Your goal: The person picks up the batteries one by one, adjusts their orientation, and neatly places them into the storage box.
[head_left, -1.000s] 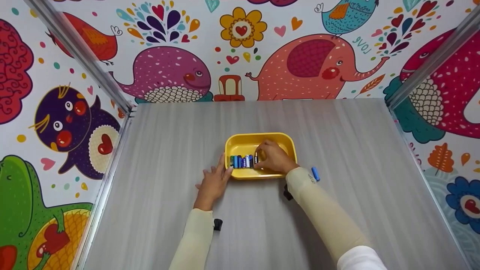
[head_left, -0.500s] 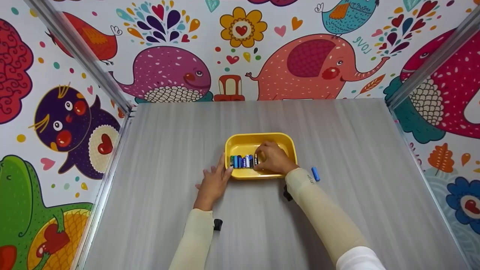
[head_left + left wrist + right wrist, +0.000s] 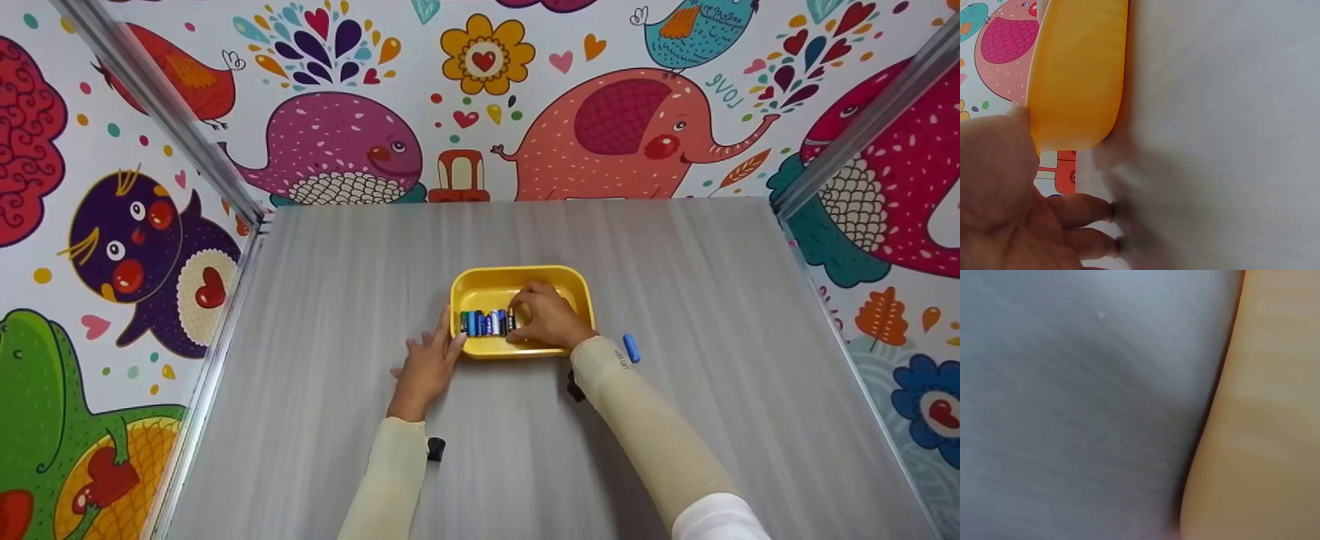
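Note:
A yellow tray point(image 3: 555, 273) sits on the table with a row of several batteries point(image 3: 482, 323), blue, green, white and dark, standing side by side along its left part. My right hand point(image 3: 551, 315) reaches into the tray and pinches the battery point(image 3: 512, 319) at the row's right end, thumb at its near end and fingers at its far end. At the tray's front left corner my left hand point(image 3: 429, 367) touches the outer wall with extended fingers; in the left wrist view the tray wall point(image 3: 1078, 73) stands beside that hand. The right wrist view shows only the tray's outer side point(image 3: 1264, 427) and table.
A single blue battery point(image 3: 631, 348) lies on the grey table point(image 3: 337, 300), to the right of the tray near my right forearm. Printed cartoon panels point(image 3: 480, 112) with metal rails rise behind and at both sides.

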### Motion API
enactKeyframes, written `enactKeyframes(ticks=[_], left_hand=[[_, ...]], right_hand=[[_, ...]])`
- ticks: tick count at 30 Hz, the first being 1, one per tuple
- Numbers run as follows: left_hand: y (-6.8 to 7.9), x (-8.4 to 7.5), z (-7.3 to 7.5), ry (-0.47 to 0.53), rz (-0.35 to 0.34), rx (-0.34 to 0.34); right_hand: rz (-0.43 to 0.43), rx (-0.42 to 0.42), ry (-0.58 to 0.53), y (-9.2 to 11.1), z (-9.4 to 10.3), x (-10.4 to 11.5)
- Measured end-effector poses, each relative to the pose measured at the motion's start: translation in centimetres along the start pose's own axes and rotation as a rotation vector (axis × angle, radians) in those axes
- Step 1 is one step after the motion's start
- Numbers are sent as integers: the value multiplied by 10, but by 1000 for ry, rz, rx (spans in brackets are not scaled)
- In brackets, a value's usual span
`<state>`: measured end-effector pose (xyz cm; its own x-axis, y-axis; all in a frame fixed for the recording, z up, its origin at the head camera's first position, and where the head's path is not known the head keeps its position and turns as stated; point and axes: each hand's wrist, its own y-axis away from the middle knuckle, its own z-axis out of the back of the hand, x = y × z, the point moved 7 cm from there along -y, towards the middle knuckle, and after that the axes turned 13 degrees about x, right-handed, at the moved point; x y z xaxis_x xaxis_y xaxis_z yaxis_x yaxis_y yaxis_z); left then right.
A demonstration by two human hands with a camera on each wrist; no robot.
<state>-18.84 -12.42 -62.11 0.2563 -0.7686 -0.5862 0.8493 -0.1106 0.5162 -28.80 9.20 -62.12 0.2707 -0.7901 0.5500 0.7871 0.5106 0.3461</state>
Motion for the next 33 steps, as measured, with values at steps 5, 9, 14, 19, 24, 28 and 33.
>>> enactKeyframes(ticks=[5, 9, 14, 19, 24, 28, 33], left_hand=[[-1, 1, 0, -6, 5, 3], [-2, 2, -1, -1, 17, 16], [-2, 3, -1, 4, 17, 25], [-2, 3, -1, 2, 11, 24], [-2, 2, 0, 3, 10, 22], [-1, 2, 0, 0, 4, 18], [-1, 2, -1, 2, 19, 15]], right_hand=[[35, -7, -1, 2, 2, 3], [46, -4, -24, 5, 5, 5], [35, 0, -79, 12, 15, 8], [72, -54, -72, 27, 38, 11], [160, -145, -10, 53, 68, 8], [145, -177, -5, 76, 88, -5], [112, -184, 31, 104, 106, -28]])
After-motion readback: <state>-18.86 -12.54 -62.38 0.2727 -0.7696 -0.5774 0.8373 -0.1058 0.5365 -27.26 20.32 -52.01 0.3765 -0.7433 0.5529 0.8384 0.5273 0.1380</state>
